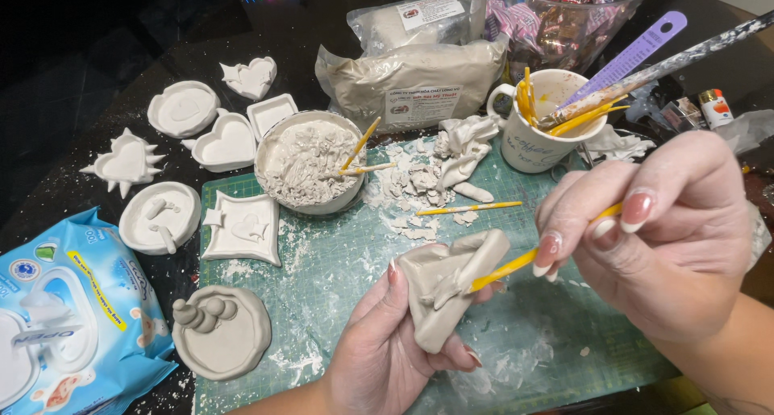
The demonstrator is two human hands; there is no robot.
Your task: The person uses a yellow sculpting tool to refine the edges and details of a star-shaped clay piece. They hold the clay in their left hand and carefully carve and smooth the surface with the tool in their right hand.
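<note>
Both hands work lowest in view, over a green mat (339, 262) on the dark desk (72, 76). Left hand (379, 342) has its grip clenched around a grey clay piece (443, 290); right hand (653, 238) pinches a yellow tool (504, 270) whose tip touches the clay.

Just left sits a round grey dish (222, 334) with small lumps on it. Beyond it stand white heart and round dishes (222, 141), and a bowl (310, 161) of clay scraps with sticks in it. Crumbs (415, 185) litter the mat between bowl and mug (544, 133), which is crammed with yellow tools and a brush.

A blue wipes pack (76, 318) lies far left. Two clear bags of clay (415, 76), each with a white label, lie behind the bowl, beside a clear tub (564, 20) of wrapped sweets.
</note>
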